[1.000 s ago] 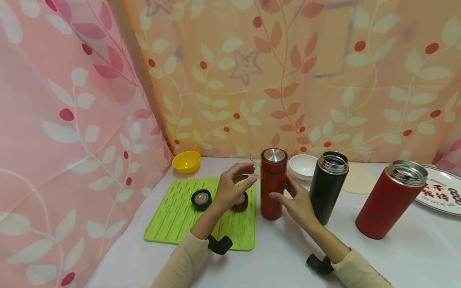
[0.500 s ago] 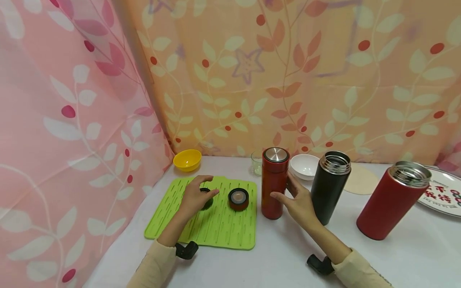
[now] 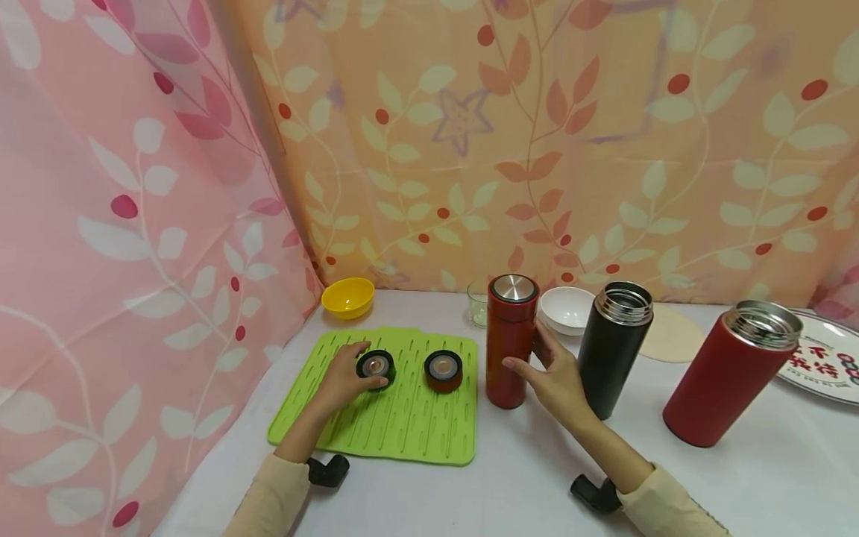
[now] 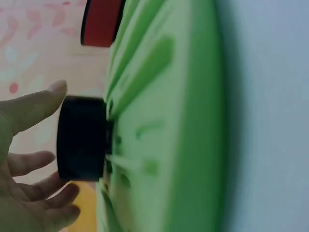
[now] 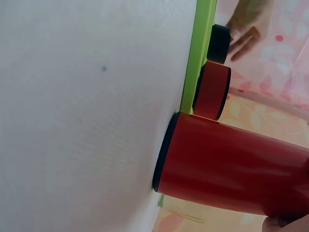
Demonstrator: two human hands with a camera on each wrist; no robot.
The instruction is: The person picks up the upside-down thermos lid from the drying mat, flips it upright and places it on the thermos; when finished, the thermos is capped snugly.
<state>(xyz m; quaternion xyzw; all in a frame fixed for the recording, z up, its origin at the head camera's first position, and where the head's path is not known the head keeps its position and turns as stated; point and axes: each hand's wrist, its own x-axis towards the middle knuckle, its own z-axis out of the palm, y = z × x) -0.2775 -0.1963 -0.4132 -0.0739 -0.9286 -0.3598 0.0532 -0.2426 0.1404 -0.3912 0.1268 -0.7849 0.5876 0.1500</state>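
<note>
Left hand (image 3: 341, 380) apart around black disc (image 3: 376, 366), right hand (image 3: 560, 379) clamped on slim red flask (image 3: 506, 344).

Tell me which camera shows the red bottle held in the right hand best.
The head view: it shows the red bottle from silver-topped lid to base. The right wrist view shows its lower body closer, but the frame cuts off its top. The left wrist view doesn't show it.

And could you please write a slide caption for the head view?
Left hand at a black lid on a green mat, right hand holding a capped red bottle.
</note>
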